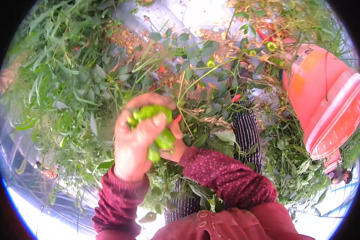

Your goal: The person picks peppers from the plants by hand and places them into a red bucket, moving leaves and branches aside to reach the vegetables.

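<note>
Fingers (150, 125) of your left hand (133, 146) are clenched around a bunch of green peppers (164, 140), held up above the plants. Your right hand (177, 147) presses against the peppers from behind; its fingers are hidden, so you cannot tell how far they close. Below you, leafy pepper plants (212, 108) spread over pale plastic sheeting (188, 16), with an orange bucket (324, 96) tilted on your right

Bright, flat daylight with soft shadows. Glare whitens the ground sheet (188, 14) up-left of the orange bucket (324, 96). Fisheye bending, black vignette and blur at the edges.
</note>
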The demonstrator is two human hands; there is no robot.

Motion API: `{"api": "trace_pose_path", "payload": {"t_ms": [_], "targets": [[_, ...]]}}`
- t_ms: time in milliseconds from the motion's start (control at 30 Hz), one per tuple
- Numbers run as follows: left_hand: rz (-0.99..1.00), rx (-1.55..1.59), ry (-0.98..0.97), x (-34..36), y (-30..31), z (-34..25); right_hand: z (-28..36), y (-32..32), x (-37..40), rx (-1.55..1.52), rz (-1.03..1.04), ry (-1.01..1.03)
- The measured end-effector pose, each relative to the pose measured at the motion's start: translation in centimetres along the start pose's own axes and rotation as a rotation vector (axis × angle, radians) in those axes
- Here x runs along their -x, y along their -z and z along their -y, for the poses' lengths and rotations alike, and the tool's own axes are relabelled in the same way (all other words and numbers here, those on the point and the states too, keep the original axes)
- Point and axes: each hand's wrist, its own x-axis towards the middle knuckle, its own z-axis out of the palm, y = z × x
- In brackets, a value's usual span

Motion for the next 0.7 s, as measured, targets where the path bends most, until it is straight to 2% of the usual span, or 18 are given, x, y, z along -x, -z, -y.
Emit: {"api": "trace_pose_path", "payload": {"t_ms": [33, 100, 133, 167, 233, 267, 300, 367, 433, 500, 533, 567, 600, 633, 667, 700], "targets": [[0.022, 0.058, 0.069, -1.1, 0.5, 0.4, 2.3, 0.5, 0.1, 0.576, 0.006, 0.136], [0.006, 0.123, 0.200, -2.3, 0.4, 0.5, 7.3, 0.6, 0.8, 0.198, -0.175, 0.351], [-0.012, 0.071, 0.153, -2.6, 0.1, 0.7, 6.9, 1.8, 1.1, 0.059, -0.152, 0.349], [0.020, 0.081, 0.156, -2.6, -0.3, 0.3, 7.7, 2.0, 1.9, 0.076, -0.175, 0.366], [0.025, 0.026, 0.086, -2.8, -2.8, -0.6, 12.1, 2.7, 5.3, 0.089, -0.368, 0.394], [0.116, 0.032, 0.022, -2.6, -4.5, -0.5, 15.1, 2.6, 8.3, 0.225, -0.454, 0.408], [0.126, -0.036, -0.010, -1.9, -7.1, -0.7, 17.2, 3.1, 11.6, 0.308, -0.463, 0.331], [0.311, 0.032, -0.012, -0.5, -12.2, -1.2, 20.6, 3.6, 18.4, 0.337, -0.516, 0.495], [0.446, -0.040, -0.043, 0.8, -17.4, -0.8, 23.6, 5.4, 23.8, 0.349, -0.740, 0.686], [0.510, -0.042, 0.052, 2.1, -22.0, -0.1, 26.1, 8.1, 27.0, 0.287, -0.978, 0.787], [0.626, -0.148, -0.096, 1.6, -23.8, 1.5, 27.6, 9.0, 27.6, 0.285, -1.017, 0.841], [0.690, -0.161, -0.153, 1.6, -25.8, 2.9, 29.0, 9.9, 27.8, 0.278, -1.052, 0.890], [0.690, -0.261, -0.430, 1.4, -27.7, 5.6, 30.0, 11.2, 27.7, 0.297, -1.079, 0.928], [0.665, -0.288, -0.503, 1.7, -29.1, 7.1, 30.4, 12.8, 27.6, 0.307, -1.092, 0.953], [0.610, -0.332, -0.518, 1.4, -30.1, 8.8, 30.2, 16.3, 29.0, 0.267, -0.995, 0.842], [0.492, -0.359, -0.641, 1.1, -31.1, 11.4, 29.9, 19.9, 29.7, 0.225, -0.890, 0.727]]}}
